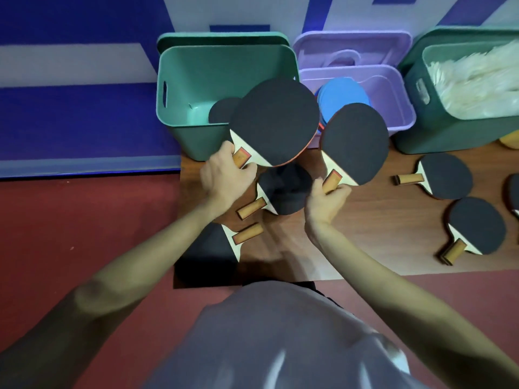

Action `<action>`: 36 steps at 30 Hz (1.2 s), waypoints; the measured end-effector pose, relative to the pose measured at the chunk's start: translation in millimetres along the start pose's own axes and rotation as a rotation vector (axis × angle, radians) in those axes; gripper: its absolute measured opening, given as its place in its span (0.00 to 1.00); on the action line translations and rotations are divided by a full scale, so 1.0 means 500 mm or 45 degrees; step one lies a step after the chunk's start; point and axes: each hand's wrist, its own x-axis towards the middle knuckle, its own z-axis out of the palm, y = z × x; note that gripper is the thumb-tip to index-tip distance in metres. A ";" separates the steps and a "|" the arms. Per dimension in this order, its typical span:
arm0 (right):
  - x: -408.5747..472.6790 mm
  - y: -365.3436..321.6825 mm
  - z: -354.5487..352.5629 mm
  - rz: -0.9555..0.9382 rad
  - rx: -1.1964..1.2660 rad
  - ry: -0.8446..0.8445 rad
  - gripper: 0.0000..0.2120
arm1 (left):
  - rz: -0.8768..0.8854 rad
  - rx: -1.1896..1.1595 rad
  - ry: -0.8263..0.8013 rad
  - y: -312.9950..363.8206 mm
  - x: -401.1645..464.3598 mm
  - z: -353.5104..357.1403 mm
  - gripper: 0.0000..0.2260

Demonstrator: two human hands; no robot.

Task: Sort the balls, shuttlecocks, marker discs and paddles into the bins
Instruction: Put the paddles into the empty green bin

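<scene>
Left grip point(222, 175): I have it clamped on the handle of one paddle point(275, 122), blade raised over the near rim of the green bin point(179, 80), where another paddle point(223, 109) already lies. Right grip point(325, 200): clamped on a second paddle's point(355, 143) handle, blade before the purple bin point(393, 88) of blue discs point(341, 94). Below and between both grips, two paddles point(286, 192) rest on the desk point(365, 220); right of the right grip, two more point(446, 175).

— What's hidden or cut off?
— A black-faced wooden paddle point(513, 192) at the counter's right edge is cut by the frame. The raised paddle point(273, 122) covers most of another black paddle point(223, 109) inside the light green plastic bin point(179, 77).
— Anything else?
— A yellow object point(509, 140) is mostly hidden.
</scene>
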 end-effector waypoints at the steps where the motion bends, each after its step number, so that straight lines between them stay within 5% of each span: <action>1: 0.007 -0.013 0.005 -0.041 -0.016 -0.019 0.12 | 0.002 0.020 0.008 0.007 0.017 -0.009 0.11; 8: 0.054 -0.100 0.060 -0.194 0.006 -0.186 0.11 | 0.009 0.169 -0.015 0.018 0.182 -0.067 0.13; 19: 0.111 -0.166 0.141 -0.323 -0.224 -0.638 0.14 | 0.111 0.544 -0.510 -0.062 0.404 -0.048 0.14; 27: 0.137 -0.200 0.171 -0.406 -0.437 -0.801 0.14 | 0.238 0.767 -0.695 -0.100 0.444 0.027 0.17; 36: 0.158 -0.201 0.207 -0.543 -0.601 -0.874 0.12 | 0.116 0.696 -0.844 -0.124 0.466 0.061 0.18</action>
